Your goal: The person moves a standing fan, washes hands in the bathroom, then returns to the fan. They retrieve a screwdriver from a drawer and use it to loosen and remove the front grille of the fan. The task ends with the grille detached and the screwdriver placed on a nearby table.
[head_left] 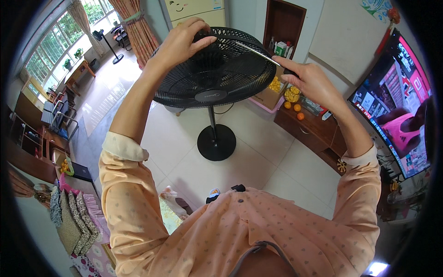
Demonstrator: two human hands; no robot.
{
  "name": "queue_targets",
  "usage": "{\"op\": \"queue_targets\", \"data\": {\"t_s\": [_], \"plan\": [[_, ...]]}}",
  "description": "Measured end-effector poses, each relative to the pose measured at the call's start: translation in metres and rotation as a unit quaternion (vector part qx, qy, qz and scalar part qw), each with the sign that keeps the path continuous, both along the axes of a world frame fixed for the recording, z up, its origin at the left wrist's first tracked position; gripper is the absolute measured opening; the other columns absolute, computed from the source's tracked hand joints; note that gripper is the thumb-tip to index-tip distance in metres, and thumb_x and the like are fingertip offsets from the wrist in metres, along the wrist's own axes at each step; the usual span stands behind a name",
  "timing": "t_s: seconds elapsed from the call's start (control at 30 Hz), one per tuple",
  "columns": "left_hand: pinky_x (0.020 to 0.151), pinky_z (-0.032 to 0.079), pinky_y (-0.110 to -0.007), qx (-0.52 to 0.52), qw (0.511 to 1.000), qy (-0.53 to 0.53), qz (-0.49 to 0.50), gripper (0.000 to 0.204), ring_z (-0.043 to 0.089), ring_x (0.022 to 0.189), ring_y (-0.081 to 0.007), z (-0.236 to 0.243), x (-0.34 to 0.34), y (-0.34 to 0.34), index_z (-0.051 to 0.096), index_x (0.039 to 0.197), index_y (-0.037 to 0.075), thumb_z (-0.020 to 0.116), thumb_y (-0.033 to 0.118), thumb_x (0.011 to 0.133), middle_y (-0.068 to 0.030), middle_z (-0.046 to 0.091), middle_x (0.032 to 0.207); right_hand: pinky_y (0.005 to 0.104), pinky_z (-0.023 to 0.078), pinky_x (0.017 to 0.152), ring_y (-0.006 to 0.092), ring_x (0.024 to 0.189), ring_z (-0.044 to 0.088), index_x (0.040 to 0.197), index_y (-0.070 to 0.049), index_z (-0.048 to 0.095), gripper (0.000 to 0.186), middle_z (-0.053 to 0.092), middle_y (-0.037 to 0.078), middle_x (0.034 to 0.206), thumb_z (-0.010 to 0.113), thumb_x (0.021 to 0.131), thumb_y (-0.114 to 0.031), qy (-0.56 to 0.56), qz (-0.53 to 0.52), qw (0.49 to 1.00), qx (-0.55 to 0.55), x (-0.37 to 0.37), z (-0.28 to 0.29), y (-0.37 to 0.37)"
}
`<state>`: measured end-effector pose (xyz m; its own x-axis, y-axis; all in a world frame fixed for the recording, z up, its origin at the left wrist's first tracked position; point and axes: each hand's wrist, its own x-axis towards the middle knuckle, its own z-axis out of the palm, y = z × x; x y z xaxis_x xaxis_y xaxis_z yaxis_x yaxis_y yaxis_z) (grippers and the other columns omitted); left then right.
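Observation:
A black standing fan (175, 85) rises in front of me on a round black base (217, 143), its grille tilted upward. My left hand (184, 44) curves over the dark motor housing at the back of the fan head, thumb stretched to the right; its fingertips are partly hidden. In my right hand (311, 78), to the right of the grille, is a screwdriver (259, 53) with a long metal shaft and a dark handle. The shaft slants up and left across the grille's far rim. Whether its tip touches the fan, I cannot tell.
To the right stands a low wooden cabinet (307, 135) with oranges (297, 107) and a jar of yellow packets (292, 94). A lit television (397, 101) is beyond it. A pale refrigerator (198, 11) stands behind the fan. Folded cushions (69, 221) lie at lower left.

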<state>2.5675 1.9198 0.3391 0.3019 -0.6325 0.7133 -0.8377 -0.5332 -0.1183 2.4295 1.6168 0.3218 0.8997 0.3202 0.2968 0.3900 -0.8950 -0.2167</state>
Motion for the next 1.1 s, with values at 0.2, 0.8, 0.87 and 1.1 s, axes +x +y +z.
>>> {"op": "queue_targets", "data": {"t_s": [0.2, 0.8, 0.87, 1.1], "plan": [[0.084, 0.049, -0.039, 0.036, 0.990, 0.121, 0.057, 0.053, 0.063, 0.099, -0.0346, 0.005, 0.003, 0.005, 0.061, 0.114, 0.000, 0.057, 0.046, 0.088, -0.0182, 0.065, 0.105, 0.0337, 0.048, 0.062, 0.0281, 0.062, 0.060, 0.133, -0.016, 0.048, 0.045, 0.066, 0.017, 0.100, 0.059, 0.089, -0.019, -0.027, 0.045, 0.997, 0.064, 0.002, -0.022, -0.003], [0.069, 0.054, -0.035, 0.087, 0.994, 0.008, 0.064, 0.051, 0.067, 0.075, -0.0305, -0.002, 0.014, 0.003, 0.068, 0.106, 0.002, 0.048, 0.047, 0.092, -0.0141, 0.068, 0.101, 0.0385, 0.045, 0.065, 0.0353, 0.065, 0.054, 0.132, -0.018, 0.050, 0.047, 0.061, 0.020, 0.087, 0.061, 0.087, -0.016, -0.047, 0.028, 0.998, -0.001, 0.011, 0.002, -0.005], [0.068, 0.053, -0.036, 0.087, 0.994, 0.004, 0.064, 0.053, 0.067, 0.074, -0.0299, -0.001, 0.021, 0.004, 0.068, 0.106, 0.003, 0.046, 0.049, 0.092, -0.0146, 0.068, 0.100, 0.0389, 0.046, 0.065, 0.0356, 0.066, 0.055, 0.131, -0.018, 0.050, 0.046, 0.060, 0.021, 0.086, 0.061, 0.086, -0.015, -0.056, 0.019, 0.997, -0.038, 0.014, 0.011, -0.005], [0.068, 0.052, -0.036, 0.076, 0.990, 0.049, 0.105, 0.057, 0.067, 0.074, -0.0297, 0.001, 0.031, 0.008, 0.068, 0.106, 0.004, 0.047, 0.054, 0.090, -0.0147, 0.068, 0.098, 0.0397, 0.045, 0.063, 0.0349, 0.064, 0.055, 0.130, -0.018, 0.051, 0.046, 0.060, 0.020, 0.080, 0.062, 0.085, -0.015, -0.080, 0.047, 0.993, -0.078, 0.016, 0.030, -0.006]]}}
